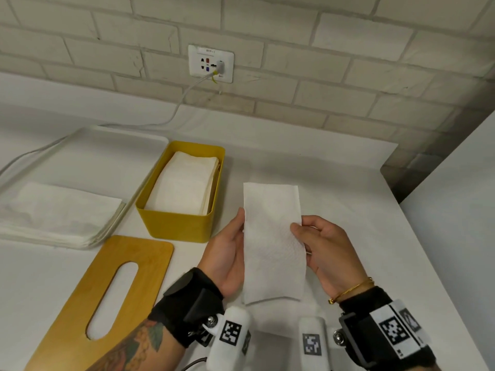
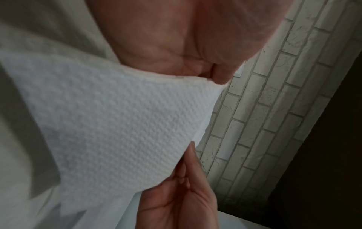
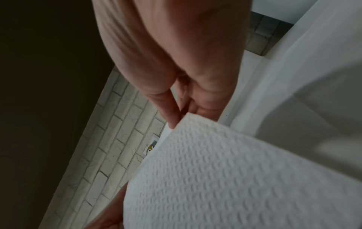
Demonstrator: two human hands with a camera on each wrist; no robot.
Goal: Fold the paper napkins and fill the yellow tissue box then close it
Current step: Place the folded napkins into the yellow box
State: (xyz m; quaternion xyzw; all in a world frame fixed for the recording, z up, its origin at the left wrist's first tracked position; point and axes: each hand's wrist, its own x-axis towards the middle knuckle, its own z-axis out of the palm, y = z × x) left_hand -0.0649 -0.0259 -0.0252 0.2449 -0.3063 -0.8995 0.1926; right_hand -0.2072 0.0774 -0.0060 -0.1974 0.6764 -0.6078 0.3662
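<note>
We hold a folded paper napkin above the surface: left hand gripping one long edge, right hand pinching the other.

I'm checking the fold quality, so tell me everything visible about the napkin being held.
The folded napkin is white embossed paper, a long narrow rectangle with layered edges at its far end. It is held above the white table, to the right of the yellow tissue box. The left hand holds its left edge; the right hand pinches its right edge.
</note>
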